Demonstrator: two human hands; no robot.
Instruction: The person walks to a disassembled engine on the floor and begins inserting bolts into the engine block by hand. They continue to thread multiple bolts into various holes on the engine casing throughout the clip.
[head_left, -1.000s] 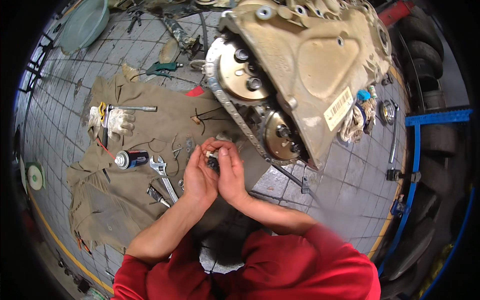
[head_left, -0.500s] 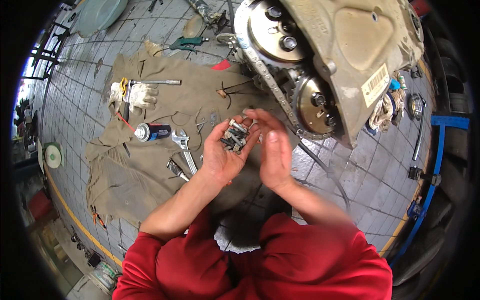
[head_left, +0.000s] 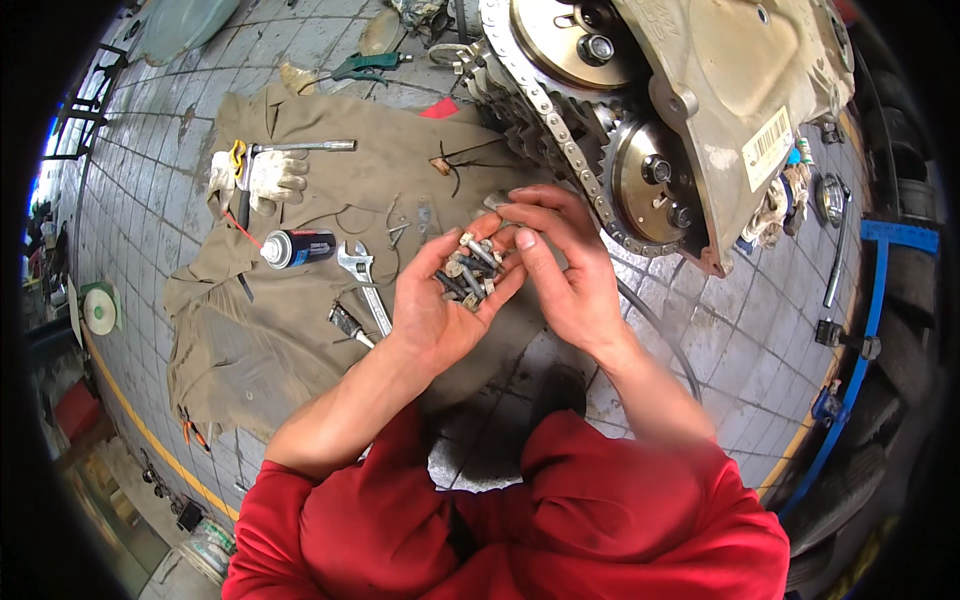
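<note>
My left hand is cupped palm up around a small heap of bolts, some with light heads and some dark. Close against it, my right hand curls its fingers over the left fingertips, thumb near them. Whatever the right fingers pinch is hidden; a small shiny metal piece shows by their tips. Ahead and to the right stands an engine with an exposed timing chain and round sprockets.
A brown cloth covers tiles, bearing an adjustable wrench, spray can, glove, socket handle and brush-like tool. Behind lies a green air gun. A dark hose runs right of my hands.
My right hand has turned and curled its fingers in closer over my left hand. The bolts stay in my left palm. The view has shifted slightly, with the engine farther right.
</note>
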